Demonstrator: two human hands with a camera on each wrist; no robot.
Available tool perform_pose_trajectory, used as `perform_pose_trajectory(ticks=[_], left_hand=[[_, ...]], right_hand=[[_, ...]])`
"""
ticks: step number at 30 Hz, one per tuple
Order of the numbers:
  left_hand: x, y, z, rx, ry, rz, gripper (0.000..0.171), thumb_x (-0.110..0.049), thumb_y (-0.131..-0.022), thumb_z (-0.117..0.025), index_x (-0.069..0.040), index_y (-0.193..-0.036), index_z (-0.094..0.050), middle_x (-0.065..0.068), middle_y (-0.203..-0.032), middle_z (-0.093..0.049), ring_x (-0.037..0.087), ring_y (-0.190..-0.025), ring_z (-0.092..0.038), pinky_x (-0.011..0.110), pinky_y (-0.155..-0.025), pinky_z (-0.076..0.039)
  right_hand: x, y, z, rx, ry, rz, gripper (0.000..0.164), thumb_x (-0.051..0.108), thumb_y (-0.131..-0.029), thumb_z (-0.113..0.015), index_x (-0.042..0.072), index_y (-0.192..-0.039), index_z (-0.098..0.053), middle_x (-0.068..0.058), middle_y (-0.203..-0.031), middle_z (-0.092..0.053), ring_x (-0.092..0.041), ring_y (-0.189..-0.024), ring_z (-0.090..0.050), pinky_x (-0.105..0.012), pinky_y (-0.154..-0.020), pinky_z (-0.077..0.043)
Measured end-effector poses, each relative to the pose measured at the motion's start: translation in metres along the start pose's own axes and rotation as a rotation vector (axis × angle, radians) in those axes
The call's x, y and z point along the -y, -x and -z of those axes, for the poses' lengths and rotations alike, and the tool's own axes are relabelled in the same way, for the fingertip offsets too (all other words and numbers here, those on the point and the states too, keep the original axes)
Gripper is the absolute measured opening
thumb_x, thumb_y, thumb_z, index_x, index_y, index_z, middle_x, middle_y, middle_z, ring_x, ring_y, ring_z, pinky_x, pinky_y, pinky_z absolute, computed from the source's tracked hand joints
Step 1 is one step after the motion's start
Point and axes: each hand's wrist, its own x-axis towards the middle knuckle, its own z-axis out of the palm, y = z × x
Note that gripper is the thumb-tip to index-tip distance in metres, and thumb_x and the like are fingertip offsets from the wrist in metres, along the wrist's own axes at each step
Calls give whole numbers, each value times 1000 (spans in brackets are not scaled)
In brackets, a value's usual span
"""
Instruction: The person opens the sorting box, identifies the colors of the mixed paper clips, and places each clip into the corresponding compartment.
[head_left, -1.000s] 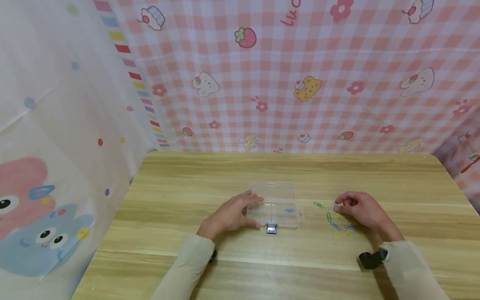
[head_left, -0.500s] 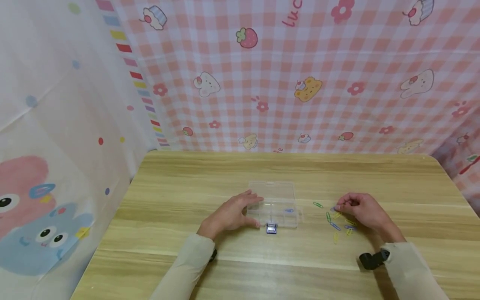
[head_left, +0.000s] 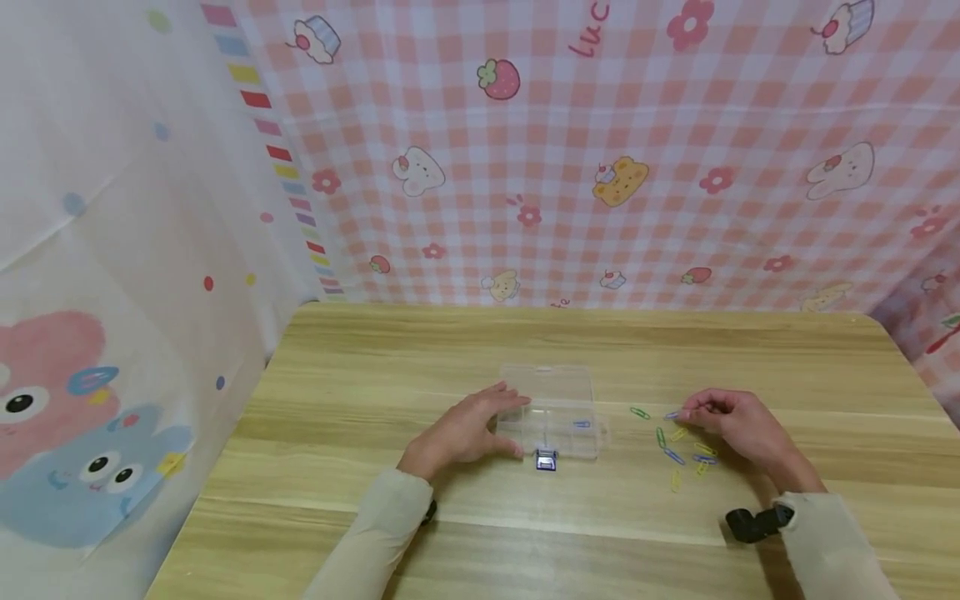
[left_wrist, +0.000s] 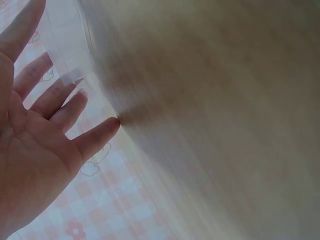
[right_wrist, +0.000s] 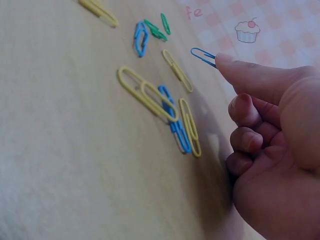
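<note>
A clear plastic compartment box point(head_left: 558, 442) stands with its lid point(head_left: 551, 385) folded back. My left hand point(head_left: 468, 425) holds its left end, thumb at the front wall and fingers toward the hinge side. In the left wrist view those fingers point(left_wrist: 75, 107) are spread against the clear plastic. One blue paper clip point(head_left: 582, 424) lies inside a right-hand compartment. My right hand point(head_left: 738, 421) pinches another blue paper clip point(right_wrist: 202, 54) between thumb and forefinger, its looped end sticking out. The other fingers of that hand are curled in.
Several loose clips lie on the wooden table point(head_left: 360, 367) between box and right hand: green paper clips point(head_left: 640, 412), blue paper clips point(head_left: 674, 456) and yellow paper clips point(right_wrist: 145, 95), some overlapping. A dark blue latch point(head_left: 546, 460) juts from the box front. A checked cloth point(head_left: 525, 167) hangs behind.
The pinched blue clip has turned in my right fingers and now points left, more of it showing. My left hand stays on the box. The head view has shifted slightly.
</note>
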Motion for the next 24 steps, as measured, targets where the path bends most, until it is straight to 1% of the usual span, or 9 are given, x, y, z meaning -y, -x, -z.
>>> perform_pose_trajectory(ticks=[7,12,16,19,24], left_hand=[[0,0,-1,0,-4,-1,70,-35,-83,-79,-19,-146,-51,2,-157,-40,19,-150,-23,41,-122,-24],[0,1,-1,-2,-3,2,70,-34,-83,-79,-19,-146,-50,2,-157,-39,19,-150,-23,41,-122,-23],[0,0,-2,-4,2,-10,71,-34,-84,-79,-19,-146,-50,3,-157,-40,19,-150,-23,41,-122,-23],[1,0,-2,-5,1,-15,71,-35,-84,-78,-19,-147,-50,3,-157,-39,19,-150,-23,41,-122,-24],[2,0,-1,-9,9,-15,71,-36,-84,-78,-20,-147,-50,3,-158,-39,19,-151,-23,42,-122,-24]], right_hand=[[0,3,1,-21,-32,16,30,28,-98,-64,0,-106,-68,-2,-95,-71,-9,-79,-51,-22,-65,-43],[5,3,-4,-45,-50,31,29,27,-98,-63,0,-106,-68,-2,-93,-71,-9,-78,-52,-23,-64,-43],[14,3,-10,-43,-85,50,28,25,-98,-64,-2,-107,-67,-3,-93,-69,-11,-78,-51,-24,-63,-44],[23,3,-14,-27,-112,66,28,26,-98,-64,-1,-107,-67,-3,-94,-68,-13,-79,-52,-25,-64,-44],[38,2,-21,11,-166,110,29,26,-97,-66,-1,-107,-66,-3,-95,-68,-14,-82,-57,-26,-67,-49]])
